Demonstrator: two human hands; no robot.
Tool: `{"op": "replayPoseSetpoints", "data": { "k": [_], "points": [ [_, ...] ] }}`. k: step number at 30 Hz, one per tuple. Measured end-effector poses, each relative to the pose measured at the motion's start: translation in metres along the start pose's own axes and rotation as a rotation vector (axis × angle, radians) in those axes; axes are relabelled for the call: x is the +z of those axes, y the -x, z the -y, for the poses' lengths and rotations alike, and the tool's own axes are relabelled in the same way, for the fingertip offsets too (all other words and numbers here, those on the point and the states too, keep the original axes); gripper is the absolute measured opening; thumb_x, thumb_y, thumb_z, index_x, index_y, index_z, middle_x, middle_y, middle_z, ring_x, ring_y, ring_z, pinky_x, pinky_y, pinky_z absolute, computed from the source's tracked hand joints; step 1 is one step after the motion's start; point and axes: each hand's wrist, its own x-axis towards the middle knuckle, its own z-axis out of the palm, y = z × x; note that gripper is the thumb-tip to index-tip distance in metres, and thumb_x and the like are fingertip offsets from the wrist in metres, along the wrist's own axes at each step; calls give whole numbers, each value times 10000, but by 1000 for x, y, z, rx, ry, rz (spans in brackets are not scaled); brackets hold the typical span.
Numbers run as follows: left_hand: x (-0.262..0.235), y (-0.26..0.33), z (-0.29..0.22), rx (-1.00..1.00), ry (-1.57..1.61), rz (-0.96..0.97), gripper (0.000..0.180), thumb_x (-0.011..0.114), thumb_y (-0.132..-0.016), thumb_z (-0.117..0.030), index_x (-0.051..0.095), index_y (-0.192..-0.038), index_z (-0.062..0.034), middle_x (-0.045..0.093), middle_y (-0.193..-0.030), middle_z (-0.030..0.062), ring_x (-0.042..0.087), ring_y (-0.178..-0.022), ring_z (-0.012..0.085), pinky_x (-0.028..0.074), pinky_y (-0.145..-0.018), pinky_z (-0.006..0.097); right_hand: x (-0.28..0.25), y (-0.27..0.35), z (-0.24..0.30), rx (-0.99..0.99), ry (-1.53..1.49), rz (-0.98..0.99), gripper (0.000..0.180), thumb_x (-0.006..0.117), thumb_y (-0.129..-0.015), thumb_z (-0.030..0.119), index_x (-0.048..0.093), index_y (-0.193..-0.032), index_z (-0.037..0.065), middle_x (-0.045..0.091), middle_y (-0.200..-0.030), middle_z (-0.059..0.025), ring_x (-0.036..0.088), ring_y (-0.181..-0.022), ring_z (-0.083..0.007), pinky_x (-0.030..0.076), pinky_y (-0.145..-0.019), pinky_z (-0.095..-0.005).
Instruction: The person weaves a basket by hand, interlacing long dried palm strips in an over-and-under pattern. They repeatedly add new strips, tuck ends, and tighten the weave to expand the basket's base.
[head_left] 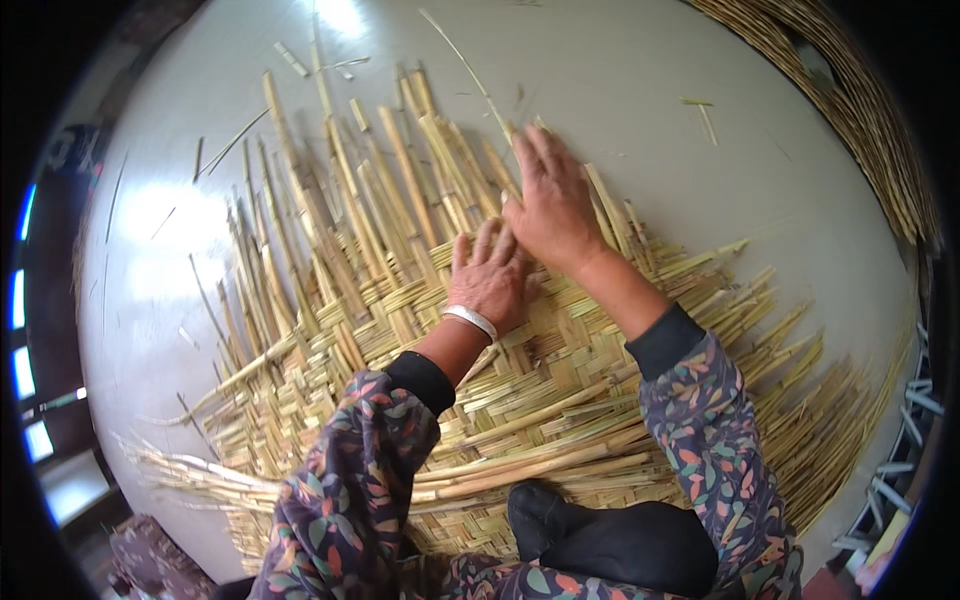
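Observation:
A half-woven mat of flattened straw-coloured reed strips (pixel 560 365) spreads across the floor in front of me, with loose strip ends (pixel 410 170) fanning out at its far edge. My left hand (pixel 488 277), a pale bangle (pixel 470 320) round its wrist, rests on the weave near that edge with fingers apart. Just beyond it and to the right, my right hand (pixel 555 205) lies over the upright strips, fingers stretched forward. Its thumb is close to the left fingertips. What lies beneath both palms is hidden.
A dark shoe (pixel 610 540) rests on the mat's near part. Long loose reeds (pixel 540 465) cross the weave. Broken bits (pixel 290 60) lie on the smooth grey floor (pixel 620 70). A bundle of reeds (pixel 860 110) curves along the far right, and pale bluish bars (pixel 890 490) stand at the right edge.

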Motion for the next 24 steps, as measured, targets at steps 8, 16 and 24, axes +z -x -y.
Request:
{"op": "replayPoseSetpoints", "data": {
  "k": [8,16,24],
  "points": [
    [-105,141,127,519,-191,653,336,592,-926,-339,620,-1145,-85,619,-1061,64,571,-1077,230,418,-1001,410,34,36,84,-450,-87,500,587,647,-850,295,462,-1370,94,445,-1389,-138,393,-1316,-307,338,-1078,-506],
    [-99,290,257,-1372,1090,-51,394,575,-967,-337,558,-1198,-18,678,-1050,162,689,-828,252,554,-651,333,37,13,129,-475,249,778,728,626,-837,557,407,-1430,196,507,-1235,-121,476,-1180,-312,486,-883,-486],
    [-45,328,312,-1341,1956,-961,390,760,-844,-283,590,-1138,-91,646,-1062,74,639,-906,208,537,-633,326,30,-1,160,-513,427,940,807,615,-826,598,348,-1463,180,515,-1204,-178,516,-1126,-342,529,-855,-439]
  ]
}}
